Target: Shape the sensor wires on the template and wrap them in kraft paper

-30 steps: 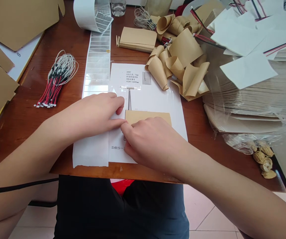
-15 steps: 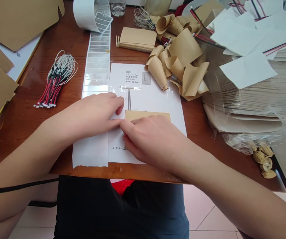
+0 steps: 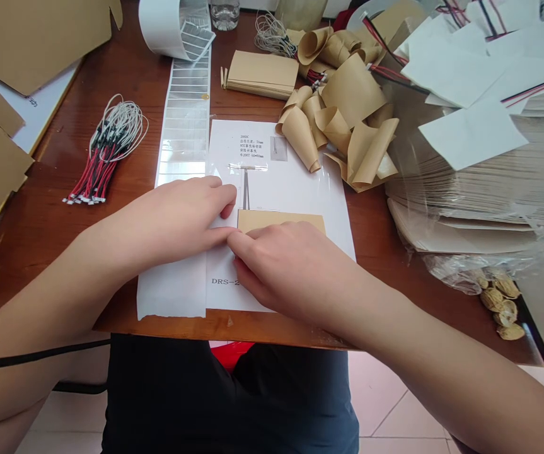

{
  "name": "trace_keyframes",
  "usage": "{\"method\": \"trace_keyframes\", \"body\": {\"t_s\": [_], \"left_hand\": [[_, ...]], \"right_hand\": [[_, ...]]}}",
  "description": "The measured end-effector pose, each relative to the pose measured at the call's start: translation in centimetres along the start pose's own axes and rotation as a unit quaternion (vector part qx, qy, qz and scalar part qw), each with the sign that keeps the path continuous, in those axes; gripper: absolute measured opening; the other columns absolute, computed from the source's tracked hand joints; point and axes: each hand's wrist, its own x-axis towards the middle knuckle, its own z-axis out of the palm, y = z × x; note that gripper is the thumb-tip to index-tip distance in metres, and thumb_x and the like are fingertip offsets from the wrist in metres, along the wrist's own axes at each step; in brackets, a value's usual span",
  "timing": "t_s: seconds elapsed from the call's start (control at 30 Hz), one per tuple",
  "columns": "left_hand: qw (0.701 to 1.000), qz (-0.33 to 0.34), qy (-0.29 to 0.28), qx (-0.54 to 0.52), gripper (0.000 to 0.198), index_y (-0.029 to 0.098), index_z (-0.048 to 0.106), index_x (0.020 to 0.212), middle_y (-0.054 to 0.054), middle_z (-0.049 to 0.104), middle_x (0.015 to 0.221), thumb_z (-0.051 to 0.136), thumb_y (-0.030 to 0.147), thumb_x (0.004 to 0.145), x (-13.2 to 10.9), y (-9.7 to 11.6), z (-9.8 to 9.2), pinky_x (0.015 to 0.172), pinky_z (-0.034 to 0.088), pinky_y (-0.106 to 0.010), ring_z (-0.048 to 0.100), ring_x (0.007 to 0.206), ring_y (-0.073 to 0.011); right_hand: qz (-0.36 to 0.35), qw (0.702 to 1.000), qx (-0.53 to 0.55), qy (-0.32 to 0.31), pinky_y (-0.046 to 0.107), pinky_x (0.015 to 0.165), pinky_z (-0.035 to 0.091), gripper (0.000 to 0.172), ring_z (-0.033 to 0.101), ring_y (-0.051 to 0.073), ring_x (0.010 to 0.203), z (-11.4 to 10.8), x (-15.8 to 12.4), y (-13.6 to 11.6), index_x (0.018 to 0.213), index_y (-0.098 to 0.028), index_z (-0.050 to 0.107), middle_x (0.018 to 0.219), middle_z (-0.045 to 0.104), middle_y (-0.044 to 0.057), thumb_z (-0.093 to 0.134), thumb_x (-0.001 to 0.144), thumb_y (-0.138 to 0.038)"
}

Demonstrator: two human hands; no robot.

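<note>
My left hand [image 3: 193, 211] and right hand [image 3: 283, 258] meet by one flat tan paper card [image 3: 281, 218] on one printed white paper sheet [image 3: 304, 180]. Both are curled; I can't tell if they pinch anything. Two bunches of white wires [image 3: 118, 132] lie on the brown wooden bench [image 3: 30, 221], over pale floor tiles [image 3: 370, 384].

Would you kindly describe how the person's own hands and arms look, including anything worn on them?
The left hand and right hand are ungloved, and no ring shows on the visible fingers. The forearms are bare; no sleeve, watch or bracelet covers the wrists. Dark trousers cover the legs.
</note>
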Motion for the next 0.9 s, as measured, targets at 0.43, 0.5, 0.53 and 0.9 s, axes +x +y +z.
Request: {"method": "trace_keyframes", "body": {"t_s": [0.43, 0.5, 0.53, 0.9], "left_hand": [[1.0, -0.011, -0.003, 0.02, 0.024, 0.023, 0.057, 0.091, -0.005, 0.064, 0.095, 0.048, 0.045, 0.089, -0.21, 0.24, 0.02, 0.062, 0.037, -0.034, 0.06, 0.078, -0.0212], [1.0, -0.009, -0.002, 0.023, 0.025, 0.023, 0.057, 0.092, -0.005, 0.064, 0.095, 0.048, 0.045, 0.089, -0.23, 0.2, 0.09, 0.063, 0.037, -0.034, 0.06, 0.08, -0.0218], [1.0, -0.007, 0.0, 0.023, 0.025, 0.023, 0.058, 0.092, -0.006, 0.065, 0.095, 0.048, 0.045, 0.09, -0.23, 0.16, 0.12, 0.063, 0.037, -0.034, 0.061, 0.08, -0.022], [1.0, -0.005, 0.002, 0.018, 0.023, 0.023, 0.058, 0.091, -0.006, 0.067, 0.096, 0.051, 0.044, 0.09, 0.01, 0.19, 0.1, 0.064, 0.039, -0.034, 0.062, 0.082, -0.0226]], "right_hand": [[0.008, 0.999, 0.032, -0.024, 0.031, 0.053, 0.023, 0.017, 0.036, 0.015, 0.057, -0.2, -0.27, -0.06, 0.102, -0.016, 0.062, 0.077, 0.063, 0.002, 0.046, 0.099, -0.017], [0.01, 0.999, 0.042, -0.029, 0.031, 0.054, 0.024, 0.018, 0.039, 0.016, 0.059, -0.31, -0.31, -0.03, 0.102, -0.015, 0.062, 0.078, 0.063, 0.003, 0.045, 0.1, -0.017], [0.011, 0.998, 0.047, -0.028, 0.032, 0.054, 0.024, 0.018, 0.039, 0.016, 0.059, -0.33, -0.33, 0.01, 0.102, -0.015, 0.062, 0.078, 0.063, 0.003, 0.044, 0.1, -0.017], [0.005, 0.997, 0.074, -0.022, 0.032, 0.055, 0.023, 0.017, 0.038, 0.015, 0.059, -0.09, -0.3, 0.37, 0.099, -0.015, 0.063, 0.082, 0.066, 0.004, 0.046, 0.099, -0.017]]}}
